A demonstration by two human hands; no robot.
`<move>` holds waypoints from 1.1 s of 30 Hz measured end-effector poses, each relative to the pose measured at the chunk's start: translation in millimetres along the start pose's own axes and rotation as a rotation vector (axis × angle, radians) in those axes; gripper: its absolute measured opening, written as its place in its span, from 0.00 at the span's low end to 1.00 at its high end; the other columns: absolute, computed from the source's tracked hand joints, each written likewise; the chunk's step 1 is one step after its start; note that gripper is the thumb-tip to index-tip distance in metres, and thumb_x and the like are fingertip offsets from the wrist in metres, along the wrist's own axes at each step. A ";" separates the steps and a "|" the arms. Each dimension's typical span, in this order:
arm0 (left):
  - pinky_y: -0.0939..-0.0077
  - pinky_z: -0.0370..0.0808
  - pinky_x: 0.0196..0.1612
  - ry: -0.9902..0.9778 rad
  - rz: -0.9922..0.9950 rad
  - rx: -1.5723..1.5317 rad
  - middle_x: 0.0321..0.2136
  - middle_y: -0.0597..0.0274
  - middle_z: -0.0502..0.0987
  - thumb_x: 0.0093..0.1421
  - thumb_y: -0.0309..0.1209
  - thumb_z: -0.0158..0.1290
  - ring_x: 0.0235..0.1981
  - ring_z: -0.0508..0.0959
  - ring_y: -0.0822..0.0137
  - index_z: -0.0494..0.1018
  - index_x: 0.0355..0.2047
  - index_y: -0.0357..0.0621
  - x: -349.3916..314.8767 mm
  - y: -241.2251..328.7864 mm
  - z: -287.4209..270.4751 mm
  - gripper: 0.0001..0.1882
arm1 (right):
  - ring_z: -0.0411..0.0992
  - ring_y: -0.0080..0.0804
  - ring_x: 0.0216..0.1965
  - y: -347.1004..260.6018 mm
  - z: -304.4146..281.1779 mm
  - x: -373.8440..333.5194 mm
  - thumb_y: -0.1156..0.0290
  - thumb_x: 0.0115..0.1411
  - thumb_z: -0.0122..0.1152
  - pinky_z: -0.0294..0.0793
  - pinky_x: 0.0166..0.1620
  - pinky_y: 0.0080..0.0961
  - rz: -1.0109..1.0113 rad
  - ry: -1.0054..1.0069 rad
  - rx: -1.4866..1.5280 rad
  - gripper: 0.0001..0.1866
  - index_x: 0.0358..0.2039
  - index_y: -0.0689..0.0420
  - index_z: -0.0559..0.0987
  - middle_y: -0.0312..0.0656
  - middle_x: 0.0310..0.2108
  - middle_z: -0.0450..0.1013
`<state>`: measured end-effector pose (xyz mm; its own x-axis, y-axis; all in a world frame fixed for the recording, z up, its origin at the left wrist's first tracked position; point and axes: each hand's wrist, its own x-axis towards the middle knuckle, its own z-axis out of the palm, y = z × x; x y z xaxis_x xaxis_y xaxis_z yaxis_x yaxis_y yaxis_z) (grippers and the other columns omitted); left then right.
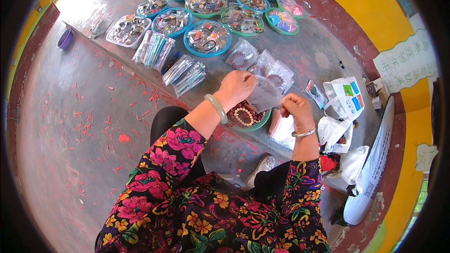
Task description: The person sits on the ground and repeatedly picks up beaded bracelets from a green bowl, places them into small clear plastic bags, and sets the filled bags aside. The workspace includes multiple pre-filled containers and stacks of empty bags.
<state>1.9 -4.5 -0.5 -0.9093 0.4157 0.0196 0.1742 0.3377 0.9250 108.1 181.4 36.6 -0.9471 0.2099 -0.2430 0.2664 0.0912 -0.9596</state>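
Note:
Between my two hands a clear plastic bag (263,94) is stretched out above a green basin (262,122). My left hand (238,86), below a pale bangle, pinches the bag's upper left part. The fingers of my right hand (298,111), with a silver bangle at the wrist, close on its right edge. Under the bag the basin holds dark red bead bracelets and a pale bead bracelet (244,116); the bag and my left hand hide part of them. Bagged bead bracelets (280,76) lie just beyond my hands. A stack of clear bags (282,130) rests beside the basin.
Several basins (207,37) of small wares spread across the far floor. Bundles of wrapped pens (184,72) lie left of my hands. At the right are a white carrier bag (344,97) and a long silvery package (372,173). Red scraps litter the left floor; a purple basin (65,39) stands there.

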 end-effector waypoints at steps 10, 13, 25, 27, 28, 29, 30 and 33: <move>0.74 0.64 0.50 -0.598 0.178 -0.853 0.44 0.63 0.70 0.52 0.44 0.55 0.45 0.69 0.70 0.65 0.48 0.38 3.9 0.4 1.9 0.29 | 0.74 0.40 0.36 -24.5 -7.9 -13.6 0.71 0.54 0.51 0.78 0.34 0.31 -0.146 -0.175 0.715 0.07 0.28 0.62 0.72 0.45 0.29 0.74; 0.75 0.64 0.50 -0.741 0.146 -0.787 0.44 0.62 0.71 0.51 0.35 0.57 0.46 0.68 0.71 0.66 0.48 0.38 -0.3 3.3 2.9 0.26 | 0.73 0.44 0.39 -24.1 -18.0 -14.0 0.70 0.55 0.51 0.78 0.33 0.33 -0.150 -0.188 0.862 0.07 0.29 0.61 0.72 0.45 0.31 0.74; 0.76 0.69 0.45 -0.700 -0.306 -0.814 0.38 0.65 0.73 0.53 0.23 0.52 0.38 0.73 0.72 0.67 0.46 0.38 -10.8 9.5 5.8 0.18 | 0.72 0.37 0.37 55.1 -38.3 14.5 0.54 0.52 0.58 0.72 0.42 0.35 0.232 -0.304 0.794 0.23 0.42 0.58 0.71 0.41 0.36 0.73; 0.76 0.69 0.45 -0.676 -0.367 -0.813 0.39 0.64 0.73 0.53 0.22 0.51 0.39 0.73 0.71 0.67 0.46 0.39 -10.5 -6.1 5.2 0.19 | 0.70 0.31 0.39 39.1 6.1 -0.7 0.61 0.53 0.60 0.70 0.44 0.30 0.293 -0.268 0.754 0.21 0.43 0.60 0.72 0.38 0.37 0.73; 0.76 0.69 0.45 -0.679 -0.392 -0.812 0.39 0.64 0.73 0.53 0.22 0.51 0.39 0.73 0.71 0.67 0.46 0.39 -7.6 -11.2 8.8 0.19 | 0.70 0.30 0.39 43.9 12.3 -0.9 0.65 0.53 0.59 0.70 0.44 0.29 0.252 -0.211 0.751 0.19 0.43 0.60 0.72 0.37 0.37 0.73; 0.74 0.69 0.45 -0.682 -0.375 -0.814 0.39 0.64 0.72 0.53 0.22 0.51 0.39 0.73 0.70 0.67 0.46 0.40 -5.8 -14.4 11.9 0.18 | 0.70 0.29 0.39 53.4 16.5 2.1 0.69 0.52 0.59 0.70 0.44 0.29 0.213 -0.155 0.747 0.17 0.42 0.60 0.72 0.37 0.37 0.73; 0.75 0.70 0.43 -0.666 -0.337 -0.751 0.38 0.64 0.73 0.53 0.23 0.51 0.38 0.73 0.70 0.68 0.46 0.40 -3.9 -17.6 15.3 0.18 | 0.70 0.28 0.39 59.4 16.4 4.6 0.72 0.52 0.59 0.69 0.45 0.28 0.173 -0.099 0.743 0.15 0.42 0.60 0.73 0.37 0.37 0.73; 0.76 0.73 0.37 -0.628 -0.294 -0.523 0.34 0.63 0.74 0.53 0.26 0.53 0.33 0.75 0.70 0.69 0.43 0.39 -6.4 -19.6 15.0 0.16 | 0.71 0.26 0.34 57.3 9.7 8.1 0.80 0.51 0.58 0.71 0.40 0.23 0.190 -0.026 0.712 0.11 0.37 0.60 0.74 0.37 0.33 0.73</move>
<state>10.0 -1.1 -24.5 -0.4868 0.8135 -0.3181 -0.3711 0.1370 0.9184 113.9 178.9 -21.7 -0.9023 0.1355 -0.4092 0.2538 -0.6002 -0.7585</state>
